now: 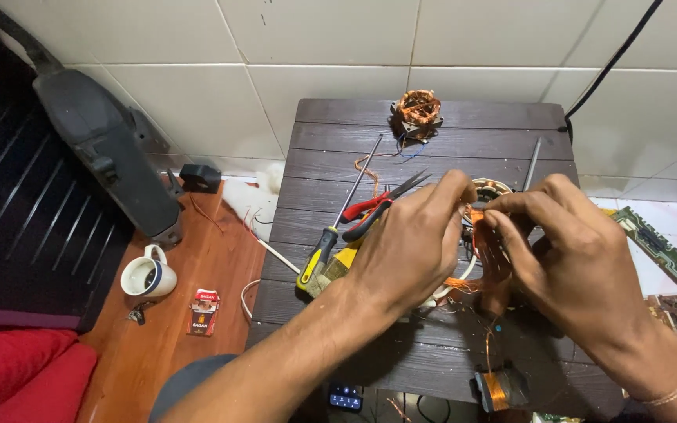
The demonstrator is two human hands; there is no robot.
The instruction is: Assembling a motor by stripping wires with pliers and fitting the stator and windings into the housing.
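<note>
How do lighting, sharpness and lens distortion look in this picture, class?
Head view: even, soft light with faint shadows under the left hand and right hand; slight glare on the wall tiles; hands and copper wire slightly soft; wide-angle bending at the table edges.

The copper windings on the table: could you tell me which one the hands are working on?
The near winding, pinched between the left hand and right hand; the other copper-wound stator sits untouched at the table's far edge.

Left hand [413, 247] and right hand [570, 251] pinch copper winding [476, 219] mid-table [432, 149]. Scissors [381, 205], screwdriver [338, 227] toward left edge. Second copper coil [417, 113] at far edge.
</note>
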